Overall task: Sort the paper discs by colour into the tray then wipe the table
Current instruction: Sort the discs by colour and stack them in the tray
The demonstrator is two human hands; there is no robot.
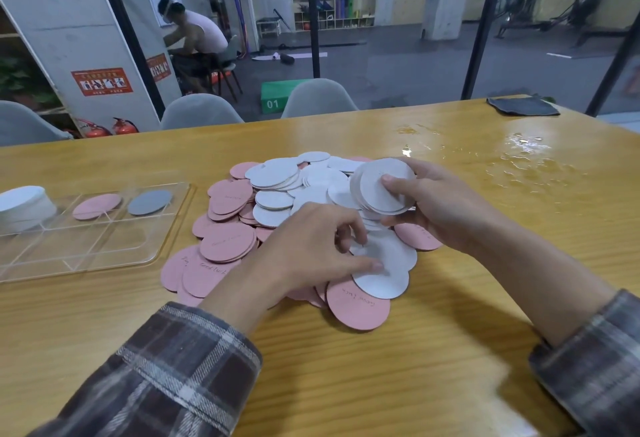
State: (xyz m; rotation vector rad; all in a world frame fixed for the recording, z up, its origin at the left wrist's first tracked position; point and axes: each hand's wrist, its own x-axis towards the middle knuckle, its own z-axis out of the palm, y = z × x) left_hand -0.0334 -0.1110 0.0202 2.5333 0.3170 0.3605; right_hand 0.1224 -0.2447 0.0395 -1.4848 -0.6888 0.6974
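Note:
A heap of pink discs (227, 241) and white discs (275, 173) lies in the middle of the wooden table (346, 367). My right hand (440, 204) grips an upright stack of white discs (381, 187) above the heap's right side. My left hand (311, 246) pinches a white disc (384, 275) lying on the heap's near edge. At the left stands a clear divided tray (104, 256) holding a stack of white discs (24, 204), one pink disc (97, 206) and one grey disc (149, 201), each in its own compartment.
A dark grey cloth (521, 105) lies at the table's far right corner. Spilled water (519, 156) glistens on the table's right side. Grey chairs (317, 98) stand along the far edge, and a seated person (194, 41) is behind the glass.

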